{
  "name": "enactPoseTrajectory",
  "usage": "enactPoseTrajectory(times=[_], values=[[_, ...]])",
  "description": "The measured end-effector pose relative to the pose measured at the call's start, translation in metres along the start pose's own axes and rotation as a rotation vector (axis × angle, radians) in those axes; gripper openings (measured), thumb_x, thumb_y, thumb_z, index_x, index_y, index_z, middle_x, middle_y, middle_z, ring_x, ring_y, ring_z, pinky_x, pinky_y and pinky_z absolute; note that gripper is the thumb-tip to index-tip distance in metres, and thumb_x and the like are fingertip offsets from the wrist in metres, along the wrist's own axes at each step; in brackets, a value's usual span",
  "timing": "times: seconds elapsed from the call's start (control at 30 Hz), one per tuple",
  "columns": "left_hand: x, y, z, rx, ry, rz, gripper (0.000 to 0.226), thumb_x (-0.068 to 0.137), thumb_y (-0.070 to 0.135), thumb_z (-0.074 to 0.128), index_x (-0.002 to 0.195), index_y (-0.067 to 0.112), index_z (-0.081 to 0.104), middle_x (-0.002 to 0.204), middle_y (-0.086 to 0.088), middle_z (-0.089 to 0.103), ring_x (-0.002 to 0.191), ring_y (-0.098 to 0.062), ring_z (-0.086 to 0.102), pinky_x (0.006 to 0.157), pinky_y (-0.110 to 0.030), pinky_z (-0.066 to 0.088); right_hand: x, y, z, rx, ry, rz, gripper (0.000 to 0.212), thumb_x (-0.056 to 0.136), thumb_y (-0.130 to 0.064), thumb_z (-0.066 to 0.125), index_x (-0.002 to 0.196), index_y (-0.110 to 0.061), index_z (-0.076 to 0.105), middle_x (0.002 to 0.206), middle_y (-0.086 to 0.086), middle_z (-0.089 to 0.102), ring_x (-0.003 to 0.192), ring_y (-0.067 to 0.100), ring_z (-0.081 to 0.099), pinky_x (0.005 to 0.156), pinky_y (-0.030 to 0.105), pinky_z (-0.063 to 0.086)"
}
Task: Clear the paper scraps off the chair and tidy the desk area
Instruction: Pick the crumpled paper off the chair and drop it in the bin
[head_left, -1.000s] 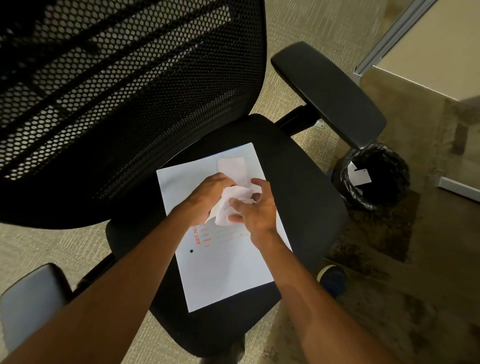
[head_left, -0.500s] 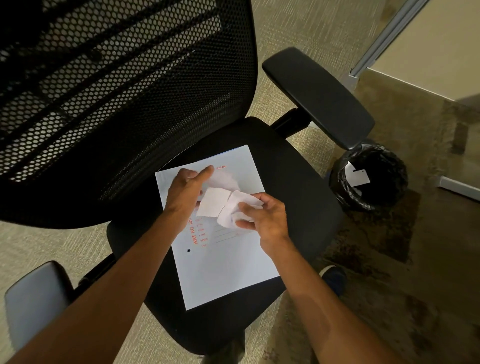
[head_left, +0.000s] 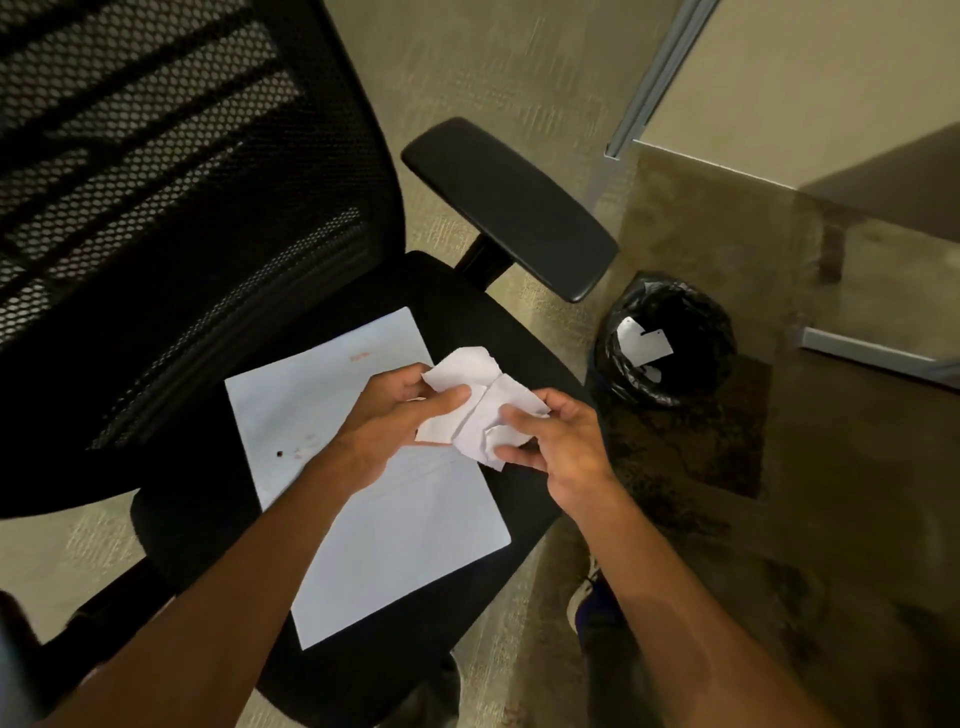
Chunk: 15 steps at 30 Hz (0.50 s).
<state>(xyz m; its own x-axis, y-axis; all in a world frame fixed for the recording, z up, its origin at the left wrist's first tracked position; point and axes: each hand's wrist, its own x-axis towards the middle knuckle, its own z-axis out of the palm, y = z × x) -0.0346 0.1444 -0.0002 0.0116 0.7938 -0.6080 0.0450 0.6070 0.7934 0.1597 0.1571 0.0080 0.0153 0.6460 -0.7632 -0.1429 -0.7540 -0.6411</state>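
Both hands hold a bundle of white paper scraps (head_left: 480, 402) just above the right side of the black office chair's seat (head_left: 498, 332). My left hand (head_left: 395, 410) pinches the scraps from the left with thumb on top. My right hand (head_left: 558, 441) grips their crumpled right end. A large white sheet with faint red print (head_left: 395, 519) lies flat on the seat beneath my forearms.
A black-lined waste bin (head_left: 670, 345) with white paper pieces inside stands on the floor right of the chair. The chair's right armrest (head_left: 509, 205) juts between seat and bin. The mesh backrest (head_left: 156, 182) fills the upper left. A shoe (head_left: 592, 605) shows below the seat.
Both hands have lifted the scraps off the white sheet and carried them right, toward the seat's right edge. The scraps are now gathered together between both hands.
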Motion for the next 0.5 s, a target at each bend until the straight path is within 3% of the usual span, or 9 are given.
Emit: enactPoseTrajectory(times=[0.13,0.27,0.43,0.5], values=[[0.01,0.01,0.044,0.011,-0.02,0.01,0.022,0.09,0.026,0.073,0.112,0.028,0.068,0.11,0.007,0.074,0.101,-0.017,0.071,0.066,-0.019,0.059,0.004,-0.011,-0.041,0.023,0.04,0.001,0.032,0.08,0.001,0.082,0.108,0.006,0.067,0.102,0.01,0.073,0.095,0.03,0.072,0.059,0.035,0.065],[0.021,0.018,0.086,0.016,-0.058,0.015,0.028,0.092,0.025,0.071,0.119,0.018,0.069,0.114,-0.002,0.075,0.106,-0.02,0.071,0.087,-0.037,0.062,0.012,-0.021,-0.082,0.04,0.061,-0.014,0.033,0.081,0.001,0.081,0.11,0.008,0.066,0.103,0.016,0.074,0.084,0.026,0.074,0.058,0.034,0.064],[0.041,0.029,0.136,-0.006,-0.043,0.015,0.024,0.091,0.023,0.073,0.112,0.011,0.072,0.104,-0.006,0.078,0.1,-0.023,0.074,0.081,-0.037,0.061,0.024,-0.034,-0.13,0.026,0.09,-0.01,0.029,0.083,-0.001,0.08,0.109,0.005,0.069,0.099,0.014,0.074,0.081,0.023,0.072,0.063,0.037,0.064],[0.051,0.034,0.161,-0.023,-0.031,-0.003,0.024,0.091,0.025,0.073,0.109,0.01,0.074,0.103,-0.008,0.078,0.099,-0.026,0.074,0.085,-0.04,0.06,0.032,-0.041,-0.152,0.0,0.118,-0.016,0.025,0.084,-0.002,0.079,0.105,0.005,0.069,0.088,0.008,0.072,0.074,0.02,0.069,0.06,0.035,0.061]])
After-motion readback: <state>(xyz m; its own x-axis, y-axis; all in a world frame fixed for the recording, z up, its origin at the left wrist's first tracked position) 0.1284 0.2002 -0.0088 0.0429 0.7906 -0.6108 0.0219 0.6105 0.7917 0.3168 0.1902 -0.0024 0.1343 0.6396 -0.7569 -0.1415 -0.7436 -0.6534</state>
